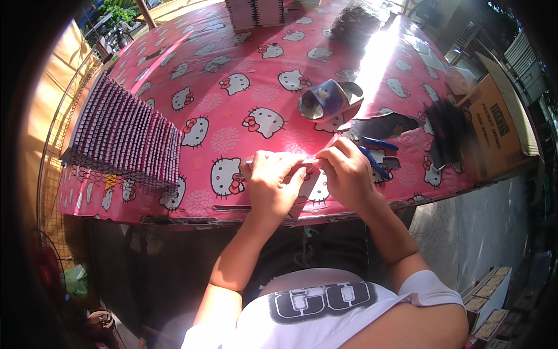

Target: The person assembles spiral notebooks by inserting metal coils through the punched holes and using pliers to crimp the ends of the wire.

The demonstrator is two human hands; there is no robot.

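A person sits at a table (244, 110) covered in a pink cloth printed with white cartoon cat faces, seen from above. Both hands meet at the near edge of the table. The left hand (268, 181) and the right hand (346, 171) are close together, each pinching one end of a thin, pale strip (283, 160) held level between them; the fingers are closed on it. What the strip is made of is hard to tell.

On the left of the table lies a long fanned row of dark purple cards (125, 135), overlapped like shingles, which looks like finished work. A second, smaller stack (254, 13) stands at the far edge, cut off by the frame. Judging by these piles, much is already done, with one piece now in hand; how many remain cannot be seen.

Just right of the hands lie blue-handled scissors (372, 154), partly hidden by the right hand. Beyond them rests a roll of tape (324, 100), and to the far right a dark bundle of fibres (446, 131) beside an open cardboard box (500, 125). Strong sunlight washes out a band of the far right tabletop, and the picture's rim is dark
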